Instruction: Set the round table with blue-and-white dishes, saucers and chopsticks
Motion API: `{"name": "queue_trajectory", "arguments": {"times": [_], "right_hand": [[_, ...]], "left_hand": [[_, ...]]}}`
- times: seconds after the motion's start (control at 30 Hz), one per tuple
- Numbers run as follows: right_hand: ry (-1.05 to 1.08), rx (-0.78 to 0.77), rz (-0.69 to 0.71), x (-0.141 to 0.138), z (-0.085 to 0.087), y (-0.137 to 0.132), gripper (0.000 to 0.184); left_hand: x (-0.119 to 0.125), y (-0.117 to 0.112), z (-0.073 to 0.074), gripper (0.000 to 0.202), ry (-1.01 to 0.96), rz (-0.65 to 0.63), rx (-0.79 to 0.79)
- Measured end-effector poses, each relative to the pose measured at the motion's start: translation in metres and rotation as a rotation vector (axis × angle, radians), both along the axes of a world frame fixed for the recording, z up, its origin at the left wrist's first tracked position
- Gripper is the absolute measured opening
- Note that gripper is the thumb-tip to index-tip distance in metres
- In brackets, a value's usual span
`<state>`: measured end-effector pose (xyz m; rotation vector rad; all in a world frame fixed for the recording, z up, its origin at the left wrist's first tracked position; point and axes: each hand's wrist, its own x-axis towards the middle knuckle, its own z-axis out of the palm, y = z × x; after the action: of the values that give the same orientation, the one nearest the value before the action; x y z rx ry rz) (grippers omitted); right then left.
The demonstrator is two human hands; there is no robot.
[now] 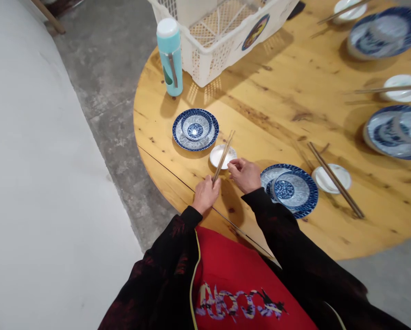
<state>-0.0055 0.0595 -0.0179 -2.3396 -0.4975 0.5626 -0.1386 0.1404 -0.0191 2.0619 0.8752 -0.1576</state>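
In the head view, my left hand (206, 195) grips the near end of the chopsticks (223, 158), their long axis slanting away and rightward over the white dish (229, 156) on the table (277, 114); my curled right hand (245, 175), grip indeterminable, is nearer the dish.

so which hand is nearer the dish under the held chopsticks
Right: the right hand is at the right edge of the dish; the left hand, holding chopsticks, is on its near side.
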Motion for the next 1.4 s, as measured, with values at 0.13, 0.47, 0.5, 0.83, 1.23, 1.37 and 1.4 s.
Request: {"name": "queue_trajectory", "arguments": {"times": [0.13,0.47,0.5,0.83,1.23,1.37,1.4], "right_hand": [[-0.093,-0.18,0.086,0.013,0.006,0.019,0.031],[0.006,-0.186,0.043,0.013,0.0,0.036,0.024],[0.019,-0.178,0.038,0.012,0.001,0.036,0.024],[0.137,-0.086,-0.008,0.013,0.001,0.034,0.026],[0.246,0.045,-0.08,0.012,-0.006,0.03,0.022],[0.24,0.052,-0.091,0.012,-0.009,0.029,0.022],[0.243,0.055,-0.096,0.011,-0.009,0.029,0.021]], "left_hand": [[-0.004,0.0,-0.004,0.029,-0.085,0.135,-0.313],[-0.001,0.001,-0.001,0.032,-0.106,0.22,-0.437],[-0.001,0.001,-0.001,0.031,-0.11,0.23,-0.445],[0.002,0.004,0.007,0.024,-0.104,0.284,-0.48],[-0.001,0.005,-0.004,0.023,-0.121,0.263,-0.445],[-0.001,0.006,-0.004,0.024,-0.106,0.229,-0.385],[-0.001,0.007,-0.003,0.024,-0.103,0.221,-0.371]]}}
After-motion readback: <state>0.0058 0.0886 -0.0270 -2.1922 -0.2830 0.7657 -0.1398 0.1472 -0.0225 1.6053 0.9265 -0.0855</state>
